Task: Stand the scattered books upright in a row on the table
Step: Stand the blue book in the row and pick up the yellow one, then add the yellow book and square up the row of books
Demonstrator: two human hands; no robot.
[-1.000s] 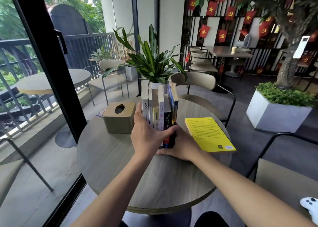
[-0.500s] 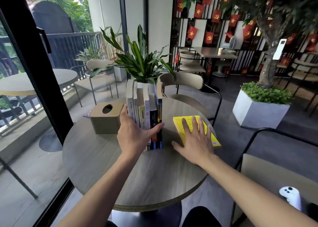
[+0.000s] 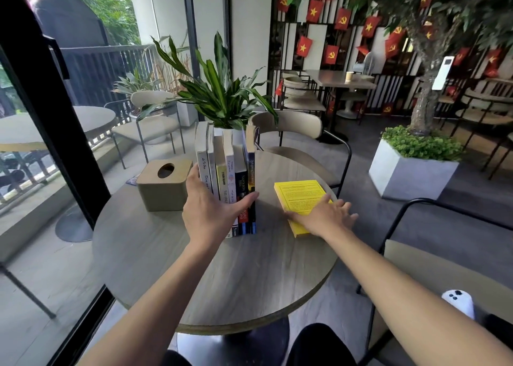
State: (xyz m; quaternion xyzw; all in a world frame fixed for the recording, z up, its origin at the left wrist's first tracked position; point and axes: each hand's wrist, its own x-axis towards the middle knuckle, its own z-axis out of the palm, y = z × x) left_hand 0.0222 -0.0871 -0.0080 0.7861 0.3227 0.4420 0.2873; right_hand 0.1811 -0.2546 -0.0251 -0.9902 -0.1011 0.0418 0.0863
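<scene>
Several books (image 3: 226, 171) stand upright in a row, spines toward me, in the middle of the round grey table (image 3: 249, 277). My left hand (image 3: 212, 213) clasps the row from the front, fingers on the left side and thumb against the rightmost blue spine. A yellow book (image 3: 301, 196) lies flat to the right, near the table's edge. My right hand (image 3: 323, 217) rests on its near right corner with fingers spread; whether it grips the book I cannot tell.
A tan tissue box (image 3: 163, 185) sits just left of the row. A potted plant (image 3: 222, 93) stands right behind the books. A chair (image 3: 288, 127) is at the table's far side, another chair (image 3: 433, 257) at my right. A glass door frame (image 3: 55, 115) runs along the left.
My right hand left the book row and went to the yellow book, then slid toward its near right corner. My left hand kept hold of the row.
</scene>
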